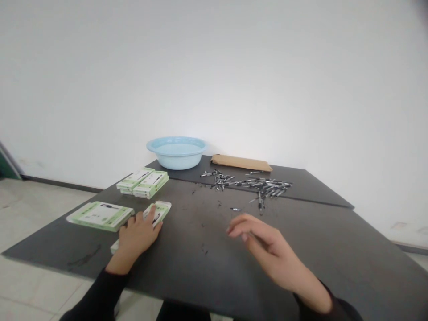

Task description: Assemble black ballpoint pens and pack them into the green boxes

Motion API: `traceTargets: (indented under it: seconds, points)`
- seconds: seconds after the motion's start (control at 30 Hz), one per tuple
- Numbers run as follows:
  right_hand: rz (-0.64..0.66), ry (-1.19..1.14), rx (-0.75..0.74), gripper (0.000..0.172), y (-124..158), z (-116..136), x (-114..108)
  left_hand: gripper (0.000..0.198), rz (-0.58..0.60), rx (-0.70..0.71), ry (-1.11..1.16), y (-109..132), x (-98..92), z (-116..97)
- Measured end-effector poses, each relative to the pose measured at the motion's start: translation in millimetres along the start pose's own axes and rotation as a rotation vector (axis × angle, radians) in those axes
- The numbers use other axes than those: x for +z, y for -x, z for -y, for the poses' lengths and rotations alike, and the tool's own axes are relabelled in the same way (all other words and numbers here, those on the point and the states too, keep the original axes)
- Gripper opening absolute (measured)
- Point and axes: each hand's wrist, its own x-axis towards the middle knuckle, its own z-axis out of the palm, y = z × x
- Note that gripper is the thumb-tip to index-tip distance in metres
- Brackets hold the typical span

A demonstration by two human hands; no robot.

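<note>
My left hand (139, 234) spans a flat green-and-white box (159, 213) with a pen pictured on it. The index finger rests on top, the thumb lies along the right edge, and the other fingers are at the left side; the palm hides the box's middle. Over the table, my right hand (267, 245) has bent fingers with the thumb apart, and nothing shows in it. Just beyond its fingertips lies a single small pen (236, 209). Farther back is a loose heap of black-and-clear pens (267, 187), with a smaller cluster (222, 179) to its left.
Left of my left hand lies a similar box (102, 215). Two stacks of these boxes (150, 183) stand behind it. A light blue basin (179, 156) and a brown cardboard piece (240, 162) sit near the wall. Dark specks mark the black table (207, 276).
</note>
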Motion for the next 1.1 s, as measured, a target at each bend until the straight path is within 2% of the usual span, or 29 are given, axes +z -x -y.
traceTargets:
  seconds: [0.07, 0.13, 0.2, 0.27, 0.33, 0.4, 0.43, 0.5, 0.6, 0.63, 0.7, 0.73, 0.8, 0.87, 1.0, 1.1]
  points:
    - [-0.033, -0.096, -0.028, 0.025, 4, 37, -1, 0.063, -0.011, 0.006, -0.016, -2, 2.0, -1]
    - [-0.006, -0.186, -0.061, 0.026, 5, 64, -1, 0.063, -0.024, 0.009, -0.021, -6, 4.0, -2]
    - [0.081, -0.182, -0.106, 0.028, 1, 77, -1, 0.062, -0.023, 0.001, -0.001, -9, 4.9, -4]
    - [0.135, -0.112, -0.136, 0.029, -9, 71, -1, 0.061, -0.057, -0.004, 0.030, -13, 3.4, -8]
    - [0.107, -0.030, -0.128, 0.028, -22, 43, -6, 0.057, -0.165, 0.019, 0.070, -16, -1.5, -16]
    - [0.070, 0.074, -0.071, 0.025, -36, -1, -18, 0.056, -0.264, 0.083, 0.146, -18, -9.9, -30]
    - [0.065, 0.138, -0.024, 0.024, -42, -27, -28, 0.056, -0.270, 0.139, 0.201, -18, -14.9, -39]
    - [0.038, 0.262, 0.105, 0.024, -55, -82, -55, 0.055, -0.200, 0.302, 0.323, -17, -24.8, -60]
    - [0.003, 0.547, 0.328, 0.030, -78, -152, -110, 0.048, -0.056, 0.681, 0.496, -14, -32.4, -96]
    - [0.024, 0.679, 0.392, 0.033, -87, -170, -128, 0.048, -0.016, 0.781, 0.542, -12, -31.6, -108]
    - [0.112, 0.946, 0.428, 0.040, -107, -199, -163, 0.051, 0.087, 0.939, 0.569, -11, -25.2, -128]
    - [0.133, 0.997, 0.435, 0.040, -119, -211, -178, 0.053, 0.147, 0.994, 0.554, -11, -20.4, -136]
    - [0.180, 1.069, 0.437, 0.039, -142, -235, -201, 0.056, 0.223, 1.051, 0.531, -11, -10.5, -147]
    - [0.228, 1.112, 0.444, 0.038, -164, -260, -218, 0.060, 0.224, 1.037, 0.533, -12, -2.7, -151]
    - [0.338, 1.199, 0.475, 0.038, -194, -316, -238, 0.064, 0.105, 1.014, 0.504, -14, 9.4, -150]
    - [0.422, 1.242, 0.495, 0.040, -203, -353, -248, 0.072, -0.027, 1.079, 0.468, -20, 29.2, -151]
